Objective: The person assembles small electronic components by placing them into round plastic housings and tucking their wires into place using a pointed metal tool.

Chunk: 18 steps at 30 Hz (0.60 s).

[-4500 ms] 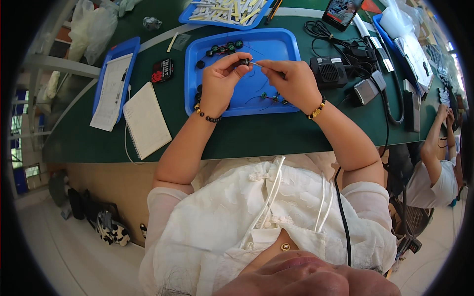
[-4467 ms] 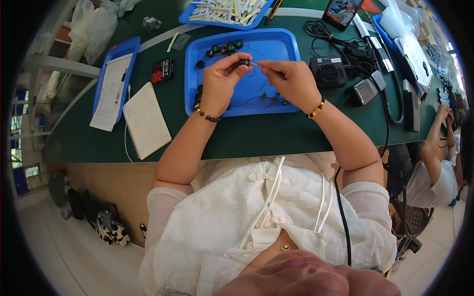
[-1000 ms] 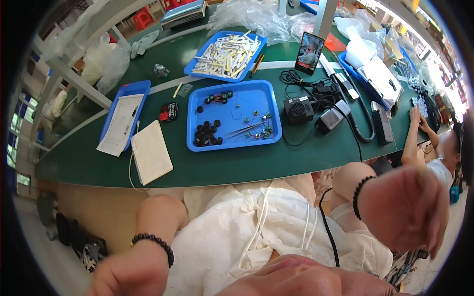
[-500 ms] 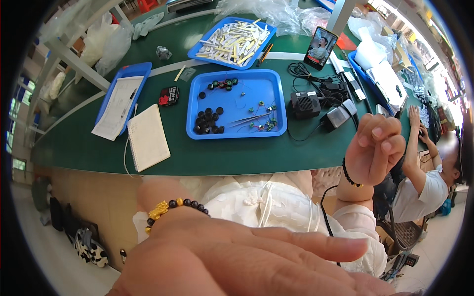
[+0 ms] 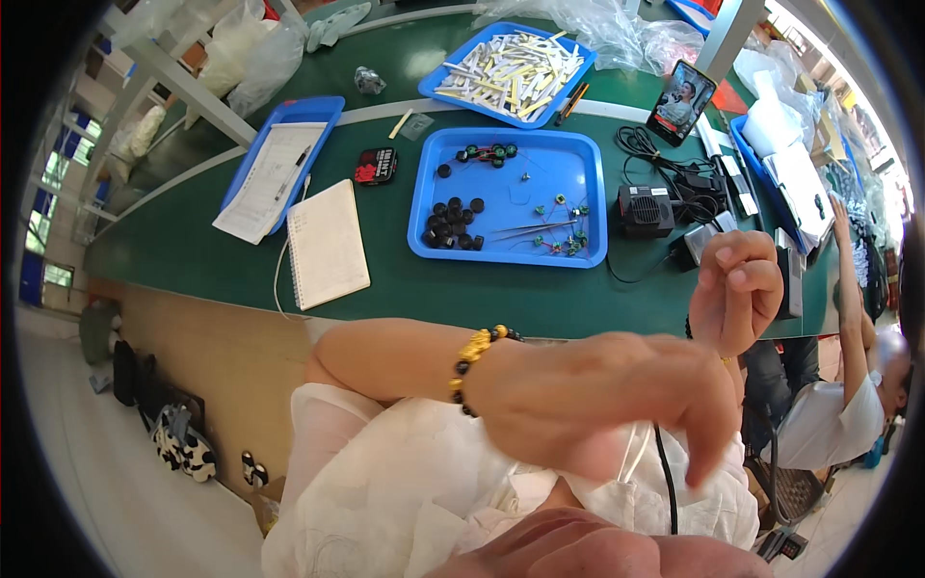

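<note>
My left hand (image 5: 602, 405) is in front of my body, wearing a bracelet of dark beads with a gold charm (image 5: 477, 347). It is blurred; its fingers bend downward, apart from the palm, and nothing shows in them. At the table's front edge on the right, my right hand (image 5: 737, 294) is raised with its fingers curled in, holding nothing visible. The nearest thing behind it is a grey box-shaped device (image 5: 708, 239) with a cable. A blue tray (image 5: 482, 252) on the table holds round black caps (image 5: 451, 226), small wired green parts (image 5: 568, 229) and metal tweezers (image 5: 533, 228).
Behind stands a blue tray (image 5: 434, 85) of white and yellow strips. Left are a notebook (image 5: 330, 246), a red-black box (image 5: 376, 166) and papers (image 5: 268, 183) on another tray. A phone (image 5: 682, 101) and a black speaker-like box (image 5: 645, 212) stand right. A co-worker (image 5: 838, 414) sits far right.
My left hand has drawn up and back from close to the camera, its fingers now bent down. My right hand stays curled. The view has shifted, so the table things appear farther right.
</note>
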Each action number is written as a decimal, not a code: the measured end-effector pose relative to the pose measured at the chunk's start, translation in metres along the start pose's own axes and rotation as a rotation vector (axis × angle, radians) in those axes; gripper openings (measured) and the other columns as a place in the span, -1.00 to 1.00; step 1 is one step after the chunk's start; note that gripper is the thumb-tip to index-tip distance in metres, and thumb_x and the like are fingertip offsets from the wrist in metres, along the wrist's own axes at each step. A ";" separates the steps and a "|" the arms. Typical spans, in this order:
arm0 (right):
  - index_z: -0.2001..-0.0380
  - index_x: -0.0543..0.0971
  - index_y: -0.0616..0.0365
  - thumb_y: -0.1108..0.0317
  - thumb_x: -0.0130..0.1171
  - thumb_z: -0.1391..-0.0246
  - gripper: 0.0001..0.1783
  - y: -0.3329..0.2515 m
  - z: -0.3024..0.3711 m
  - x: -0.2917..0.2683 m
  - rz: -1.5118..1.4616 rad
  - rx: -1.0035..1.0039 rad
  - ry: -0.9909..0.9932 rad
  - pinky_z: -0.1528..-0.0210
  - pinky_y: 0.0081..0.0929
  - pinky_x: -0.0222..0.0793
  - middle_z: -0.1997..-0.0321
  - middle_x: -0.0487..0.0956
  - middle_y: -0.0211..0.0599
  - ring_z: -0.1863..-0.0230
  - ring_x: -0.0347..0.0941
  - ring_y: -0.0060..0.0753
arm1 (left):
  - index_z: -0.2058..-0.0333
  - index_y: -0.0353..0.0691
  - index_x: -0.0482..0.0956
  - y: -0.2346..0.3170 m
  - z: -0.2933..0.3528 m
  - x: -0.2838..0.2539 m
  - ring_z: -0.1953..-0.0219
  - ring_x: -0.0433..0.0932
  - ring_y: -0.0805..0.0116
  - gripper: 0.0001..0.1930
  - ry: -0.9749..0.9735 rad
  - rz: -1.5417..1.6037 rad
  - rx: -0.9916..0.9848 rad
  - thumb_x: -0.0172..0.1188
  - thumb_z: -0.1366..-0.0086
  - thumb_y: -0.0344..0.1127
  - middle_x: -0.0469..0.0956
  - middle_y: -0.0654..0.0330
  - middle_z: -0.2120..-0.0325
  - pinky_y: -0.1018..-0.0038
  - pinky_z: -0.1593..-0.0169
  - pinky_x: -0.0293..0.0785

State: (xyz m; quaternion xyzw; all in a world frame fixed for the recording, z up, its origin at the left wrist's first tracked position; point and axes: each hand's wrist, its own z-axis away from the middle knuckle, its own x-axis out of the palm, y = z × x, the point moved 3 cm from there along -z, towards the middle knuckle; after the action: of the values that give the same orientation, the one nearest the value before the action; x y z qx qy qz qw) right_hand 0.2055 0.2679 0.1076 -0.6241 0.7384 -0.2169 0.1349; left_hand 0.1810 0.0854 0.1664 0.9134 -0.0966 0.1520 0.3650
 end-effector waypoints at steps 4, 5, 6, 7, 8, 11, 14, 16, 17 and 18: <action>0.30 0.52 0.23 0.55 -0.02 -0.23 -0.88 0.009 -0.003 -0.008 0.044 0.051 0.037 0.35 -0.69 0.32 0.16 0.49 -0.09 0.45 0.38 -0.56 | 0.31 -0.19 0.60 -0.040 0.025 -0.034 0.35 0.58 0.30 -0.83 -0.247 -0.729 -0.387 0.24 -0.30 -0.21 0.63 0.26 0.42 0.36 0.22 0.45; 0.30 0.53 0.24 0.57 -0.04 -0.23 -0.86 0.014 -0.004 -0.009 0.049 0.063 0.051 0.36 -0.69 0.32 0.16 0.49 -0.09 0.46 0.38 -0.57 | 0.33 -0.17 0.62 -0.045 0.031 -0.049 0.36 0.59 0.27 -0.86 -0.260 -0.841 -0.360 0.24 -0.30 -0.24 0.63 0.24 0.42 0.35 0.23 0.47; 0.30 0.54 0.26 0.61 -0.06 -0.20 -0.84 0.018 -0.005 -0.011 0.039 0.057 0.062 0.36 -0.70 0.32 0.16 0.50 -0.09 0.46 0.39 -0.58 | 0.35 -0.14 0.64 -0.048 0.036 -0.065 0.36 0.61 0.23 -0.89 -0.272 -0.952 -0.329 0.24 -0.29 -0.27 0.64 0.21 0.42 0.34 0.25 0.48; 0.30 0.54 0.27 0.62 -0.06 -0.20 -0.83 0.024 -0.003 -0.014 0.040 0.072 0.076 0.37 -0.71 0.32 0.15 0.50 -0.09 0.46 0.40 -0.58 | 0.36 -0.17 0.65 -0.047 0.039 -0.084 0.38 0.61 0.24 -0.90 -0.144 -1.007 -0.387 0.24 -0.28 -0.29 0.64 0.20 0.43 0.37 0.27 0.49; 0.30 0.54 0.28 0.64 -0.07 -0.20 -0.82 0.028 -0.002 -0.016 0.041 0.085 0.089 0.37 -0.71 0.32 0.15 0.51 -0.10 0.46 0.41 -0.59 | 0.37 -0.19 0.66 -0.043 0.042 -0.103 0.39 0.62 0.26 -0.90 -0.015 -1.061 -0.444 0.25 -0.27 -0.32 0.64 0.19 0.44 0.39 0.29 0.50; 0.31 0.54 0.29 0.66 -0.07 -0.19 -0.82 0.040 0.002 -0.021 0.084 0.100 0.072 0.37 -0.72 0.34 0.14 0.52 -0.10 0.44 0.42 -0.61 | 0.33 -0.26 0.66 -0.038 0.059 -0.170 0.44 0.60 0.30 -0.88 0.291 -1.334 -0.474 0.28 -0.24 -0.33 0.65 0.15 0.45 0.46 0.34 0.49; 0.31 0.54 0.31 0.65 -0.05 -0.19 -0.84 0.047 -0.003 -0.034 0.194 0.122 0.095 0.38 -0.72 0.34 0.15 0.53 -0.11 0.44 0.42 -0.62 | 0.36 -0.24 0.65 -0.027 0.081 -0.216 0.41 0.60 0.14 -0.86 0.484 -1.639 -0.377 0.27 -0.24 -0.29 0.64 0.11 0.43 0.34 0.32 0.50; 0.31 0.55 0.29 0.62 -0.01 -0.21 -0.87 0.057 -0.015 -0.055 0.299 0.133 0.148 0.38 -0.72 0.32 0.17 0.56 -0.19 0.41 0.42 -0.63 | 0.35 -0.25 0.64 -0.022 0.095 -0.235 0.44 0.58 0.14 -0.87 0.620 -1.666 -0.290 0.28 -0.23 -0.30 0.64 0.13 0.43 0.35 0.32 0.50; 0.31 0.56 0.28 0.60 0.00 -0.22 -0.87 0.064 -0.023 -0.069 0.393 0.132 0.153 0.37 -0.73 0.31 0.17 0.57 -0.24 0.39 0.43 -0.64 | 0.35 -0.23 0.64 -0.020 0.098 -0.239 0.41 0.56 0.15 -0.88 0.700 -1.651 -0.273 0.30 -0.21 -0.31 0.63 0.15 0.42 0.33 0.29 0.49; 0.21 0.56 0.22 0.55 0.05 -0.22 -0.87 0.075 -0.030 -0.083 0.578 0.208 0.106 0.34 -0.63 0.35 0.15 0.61 -0.34 0.35 0.46 -0.57 | 0.35 -0.23 0.64 -0.018 0.102 -0.242 0.41 0.56 0.15 -0.88 0.697 -1.645 -0.270 0.30 -0.21 -0.31 0.63 0.15 0.42 0.33 0.29 0.49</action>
State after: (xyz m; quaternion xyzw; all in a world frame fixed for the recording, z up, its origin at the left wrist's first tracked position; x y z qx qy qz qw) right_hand 0.1420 0.3634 0.0912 -0.3588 0.8652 -0.2762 0.2156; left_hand -0.0195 0.0434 0.0008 0.5458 0.6860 0.0985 0.4710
